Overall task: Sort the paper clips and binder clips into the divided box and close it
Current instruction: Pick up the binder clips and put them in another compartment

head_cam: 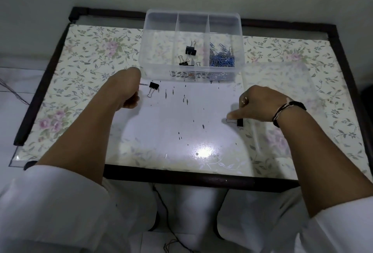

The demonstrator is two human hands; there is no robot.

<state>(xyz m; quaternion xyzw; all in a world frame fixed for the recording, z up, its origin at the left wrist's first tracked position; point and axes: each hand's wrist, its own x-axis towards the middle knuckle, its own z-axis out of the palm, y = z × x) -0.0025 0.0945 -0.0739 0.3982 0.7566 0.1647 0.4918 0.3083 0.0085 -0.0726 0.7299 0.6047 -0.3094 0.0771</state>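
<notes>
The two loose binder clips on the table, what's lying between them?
In the head view, only bare white tabletop with small dark specks lies between the left binder clip and the right binder clip.

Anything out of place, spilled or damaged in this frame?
Nothing spilled. The table's floral covering has dark flecks and worn patches across its middle. Two binder clips are outside the divided box: one by the left hand, one under the right hand.

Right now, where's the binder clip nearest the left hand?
In the head view, the loose binder clip lies on the table, just right of the left hand and in front of the box's left corner.
</notes>
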